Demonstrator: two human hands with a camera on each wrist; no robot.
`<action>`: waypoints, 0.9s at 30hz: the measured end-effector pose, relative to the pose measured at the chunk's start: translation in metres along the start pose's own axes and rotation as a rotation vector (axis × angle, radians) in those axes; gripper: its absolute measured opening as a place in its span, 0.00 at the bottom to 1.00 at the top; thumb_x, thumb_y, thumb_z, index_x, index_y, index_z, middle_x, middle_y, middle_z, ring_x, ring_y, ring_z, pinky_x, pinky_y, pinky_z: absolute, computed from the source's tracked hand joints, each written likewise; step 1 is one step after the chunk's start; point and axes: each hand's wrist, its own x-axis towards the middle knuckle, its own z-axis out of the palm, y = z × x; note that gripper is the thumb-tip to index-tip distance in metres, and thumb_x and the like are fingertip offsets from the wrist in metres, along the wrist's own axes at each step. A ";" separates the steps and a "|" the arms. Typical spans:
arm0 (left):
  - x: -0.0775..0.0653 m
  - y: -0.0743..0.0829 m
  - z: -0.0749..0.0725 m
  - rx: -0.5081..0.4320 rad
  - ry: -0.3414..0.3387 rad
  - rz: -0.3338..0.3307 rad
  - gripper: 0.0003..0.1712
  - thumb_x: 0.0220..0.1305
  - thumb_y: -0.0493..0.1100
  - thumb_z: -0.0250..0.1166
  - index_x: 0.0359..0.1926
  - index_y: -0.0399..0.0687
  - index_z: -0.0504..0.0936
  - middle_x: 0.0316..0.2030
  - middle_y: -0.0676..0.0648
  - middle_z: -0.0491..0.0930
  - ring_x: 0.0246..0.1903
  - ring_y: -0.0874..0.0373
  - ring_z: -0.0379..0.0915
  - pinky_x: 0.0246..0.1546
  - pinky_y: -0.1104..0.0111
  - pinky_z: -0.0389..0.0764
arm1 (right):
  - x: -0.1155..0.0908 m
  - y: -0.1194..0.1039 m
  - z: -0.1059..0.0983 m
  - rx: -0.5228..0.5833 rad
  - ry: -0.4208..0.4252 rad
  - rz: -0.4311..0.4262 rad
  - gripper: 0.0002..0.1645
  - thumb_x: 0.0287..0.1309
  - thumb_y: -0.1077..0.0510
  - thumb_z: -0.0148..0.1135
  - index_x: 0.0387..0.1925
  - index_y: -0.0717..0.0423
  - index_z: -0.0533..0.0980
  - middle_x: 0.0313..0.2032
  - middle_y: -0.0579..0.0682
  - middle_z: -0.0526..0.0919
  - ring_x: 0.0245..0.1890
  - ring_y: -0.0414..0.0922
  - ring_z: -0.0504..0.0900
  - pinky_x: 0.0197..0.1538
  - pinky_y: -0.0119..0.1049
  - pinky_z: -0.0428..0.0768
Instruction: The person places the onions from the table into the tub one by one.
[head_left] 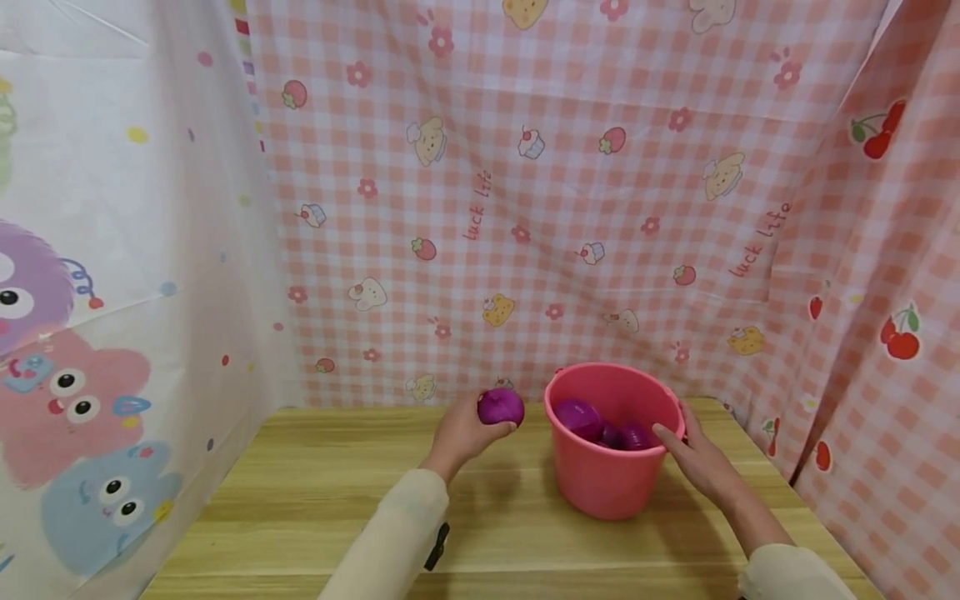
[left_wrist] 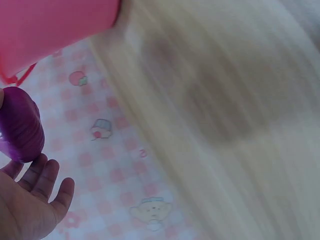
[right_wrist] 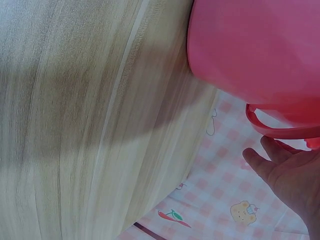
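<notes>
My left hand (head_left: 461,433) pinches a red onion (head_left: 501,407) between thumb and fingers, held left of a pink bucket (head_left: 600,483) and above the table. The left wrist view shows the glossy purple skin of this onion (left_wrist: 21,127) with the fingers beneath it. Several more purple onions (head_left: 577,418) lie inside the bucket, partly hidden by its near wall. At the bucket's right rim, my right hand (head_left: 701,457) grips with the thumb over the edge and fingers outside. In the right wrist view, a red bucket handle (right_wrist: 280,132) hangs next to the fingers.
The wood-grain table (head_left: 315,517) carries the bucket on its right half, near the back edge. A pink checked curtain (head_left: 480,167) hangs close behind, with another curtain (head_left: 885,250) on the right and a white cartoon-print sheet (head_left: 202,292) on the left.
</notes>
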 end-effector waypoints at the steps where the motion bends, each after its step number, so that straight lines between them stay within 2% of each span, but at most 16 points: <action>1: 0.002 0.003 -0.002 -0.002 0.001 0.006 0.38 0.52 0.56 0.76 0.60 0.44 0.75 0.50 0.44 0.80 0.48 0.50 0.77 0.47 0.56 0.80 | 0.000 0.000 0.000 -0.001 0.000 0.001 0.56 0.70 0.31 0.44 0.77 0.56 0.29 0.74 0.71 0.43 0.71 0.72 0.48 0.67 0.68 0.54; 7: 0.010 0.023 -0.011 0.014 -0.008 0.033 0.37 0.53 0.60 0.74 0.59 0.46 0.76 0.48 0.47 0.81 0.45 0.53 0.78 0.44 0.59 0.81 | -0.001 -0.001 0.001 0.004 0.000 0.009 0.57 0.69 0.30 0.44 0.77 0.54 0.27 0.75 0.70 0.42 0.71 0.71 0.47 0.68 0.68 0.53; 12: 0.017 0.044 -0.014 0.017 -0.019 0.068 0.38 0.54 0.59 0.74 0.61 0.47 0.75 0.50 0.47 0.80 0.46 0.53 0.77 0.45 0.61 0.80 | -0.001 0.000 0.001 -0.010 -0.002 0.014 0.57 0.69 0.30 0.44 0.77 0.55 0.27 0.74 0.71 0.42 0.71 0.72 0.48 0.67 0.68 0.53; 19: 0.025 0.077 -0.009 0.037 -0.033 0.129 0.37 0.55 0.57 0.75 0.62 0.49 0.75 0.50 0.49 0.80 0.47 0.55 0.77 0.45 0.63 0.80 | 0.000 0.003 0.001 -0.005 -0.012 0.026 0.58 0.69 0.28 0.43 0.77 0.53 0.26 0.74 0.71 0.42 0.71 0.72 0.47 0.67 0.69 0.54; 23: 0.026 0.096 -0.003 0.052 -0.055 0.140 0.38 0.55 0.57 0.74 0.64 0.51 0.74 0.53 0.49 0.79 0.50 0.56 0.76 0.48 0.64 0.79 | 0.000 0.003 0.001 -0.011 -0.010 0.023 0.57 0.69 0.29 0.43 0.77 0.53 0.26 0.74 0.71 0.42 0.71 0.72 0.48 0.67 0.69 0.54; 27: 0.026 0.114 0.004 0.053 -0.081 0.150 0.38 0.54 0.59 0.75 0.63 0.51 0.75 0.52 0.51 0.79 0.48 0.57 0.76 0.47 0.65 0.79 | 0.001 0.004 0.001 -0.017 -0.008 0.012 0.57 0.69 0.29 0.43 0.77 0.53 0.25 0.74 0.71 0.43 0.71 0.72 0.48 0.66 0.70 0.54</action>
